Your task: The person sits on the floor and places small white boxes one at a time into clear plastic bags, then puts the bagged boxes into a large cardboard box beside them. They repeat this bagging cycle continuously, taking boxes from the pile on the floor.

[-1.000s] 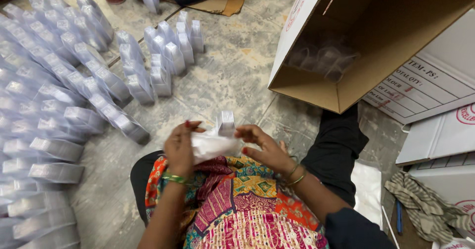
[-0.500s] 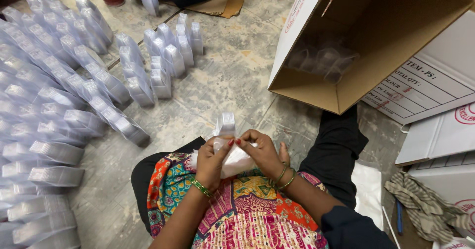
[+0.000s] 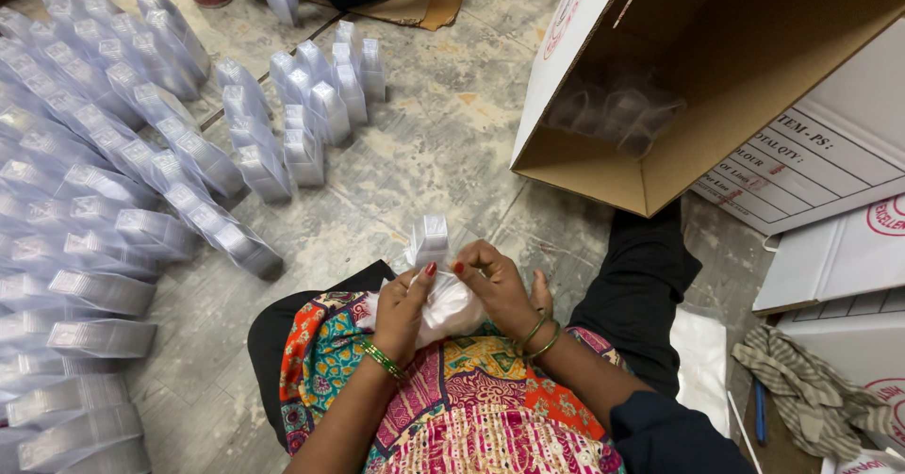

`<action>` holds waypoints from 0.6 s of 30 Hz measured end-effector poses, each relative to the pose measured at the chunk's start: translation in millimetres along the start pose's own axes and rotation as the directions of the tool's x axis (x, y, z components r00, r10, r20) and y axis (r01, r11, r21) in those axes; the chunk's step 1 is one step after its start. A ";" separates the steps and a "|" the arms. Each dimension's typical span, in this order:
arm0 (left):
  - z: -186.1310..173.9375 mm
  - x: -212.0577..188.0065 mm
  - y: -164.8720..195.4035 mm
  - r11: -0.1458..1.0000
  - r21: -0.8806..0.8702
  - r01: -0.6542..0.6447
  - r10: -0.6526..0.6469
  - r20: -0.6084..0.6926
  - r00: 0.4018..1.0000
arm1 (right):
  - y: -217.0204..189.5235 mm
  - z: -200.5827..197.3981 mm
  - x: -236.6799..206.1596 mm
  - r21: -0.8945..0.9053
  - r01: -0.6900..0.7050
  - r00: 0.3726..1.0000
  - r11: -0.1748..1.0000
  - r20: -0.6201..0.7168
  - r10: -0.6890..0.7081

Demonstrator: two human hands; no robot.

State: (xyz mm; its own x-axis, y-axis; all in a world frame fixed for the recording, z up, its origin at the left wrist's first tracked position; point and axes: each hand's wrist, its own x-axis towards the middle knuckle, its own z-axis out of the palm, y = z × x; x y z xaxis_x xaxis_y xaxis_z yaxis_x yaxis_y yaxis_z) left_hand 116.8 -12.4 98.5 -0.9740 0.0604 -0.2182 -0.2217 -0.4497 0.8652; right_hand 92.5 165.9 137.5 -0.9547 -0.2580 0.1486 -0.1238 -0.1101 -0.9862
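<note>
I sit on the floor with a colourful patterned garment over my lap. Both hands meet over my knee on a small clear plastic packet (image 3: 433,240) whose top sticks up between my fingers. My left hand (image 3: 403,306), with a green bangle at the wrist, pinches the packet's left side. My right hand (image 3: 495,287), wearing gold bangles, grips its right side. Below the packet, a bundle of white plastic (image 3: 451,308) rests between my hands.
Rows of filled clear packets (image 3: 113,154) cover the floor on the left, and a smaller cluster (image 3: 316,106) stands further ahead. An open cardboard box (image 3: 660,88) lies tipped on its side at the right with clear packets inside. White flat cartons (image 3: 839,248) and a striped cloth (image 3: 811,389) lie at right.
My left hand has moved right and up from the white bundle, and both hands have closed in on the packet over my knee.
</note>
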 end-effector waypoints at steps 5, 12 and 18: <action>3.8 -2.4 8.2 0.999 0.013 0.035 -0.034 -0.014 0.999 | -3.1 1.2 -0.3 0.391 -0.199 0.976 0.899 0.163 0.145; 1.8 -6.7 33.9 0.894 -0.273 0.355 -0.233 0.392 0.890 | 1.1 -12.6 -2.7 0.416 -0.400 0.898 0.817 0.357 0.258; -3.5 -4.4 28.1 0.879 -0.162 0.449 -0.386 0.312 0.868 | 3.3 -26.5 -3.6 0.549 -0.402 0.905 0.733 0.356 0.230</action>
State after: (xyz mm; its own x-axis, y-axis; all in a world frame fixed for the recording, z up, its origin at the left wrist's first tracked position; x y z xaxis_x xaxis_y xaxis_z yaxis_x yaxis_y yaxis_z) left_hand 115.0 -28.5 122.2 -0.7743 0.5043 -0.3822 -0.6246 -0.5124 0.5893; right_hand 88.4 191.9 131.7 -0.7965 -0.6010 -0.0666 0.4420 -0.5035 -0.7424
